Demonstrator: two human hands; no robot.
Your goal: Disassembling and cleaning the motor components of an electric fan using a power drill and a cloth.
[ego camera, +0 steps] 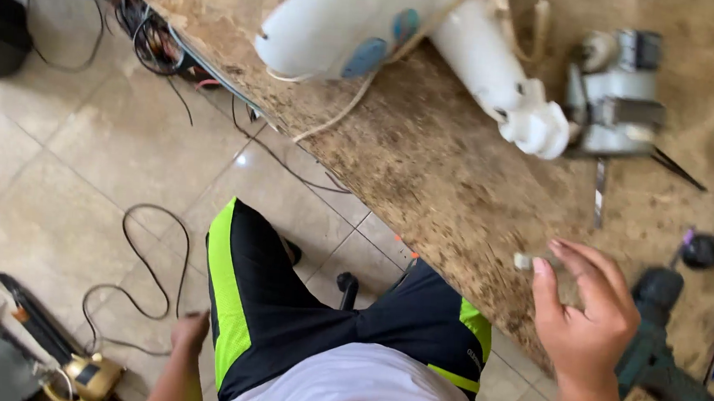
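Worktop point(457, 182): white housing point(343, 18) and grey motor point(620, 93) lie apart, unjoined. Drill point(662, 343) lies near the edge, untouched. Right hand point(585, 318) hovers open, fingertips beside a small white part point(523, 261), not gripping. Left hand point(190, 331) hangs low, grip unclear.

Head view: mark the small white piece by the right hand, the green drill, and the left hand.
small white piece point(523, 261), head view, its middle.
green drill point(653, 359), head view, on the body.
left hand point(190, 329), head view, back of hand.
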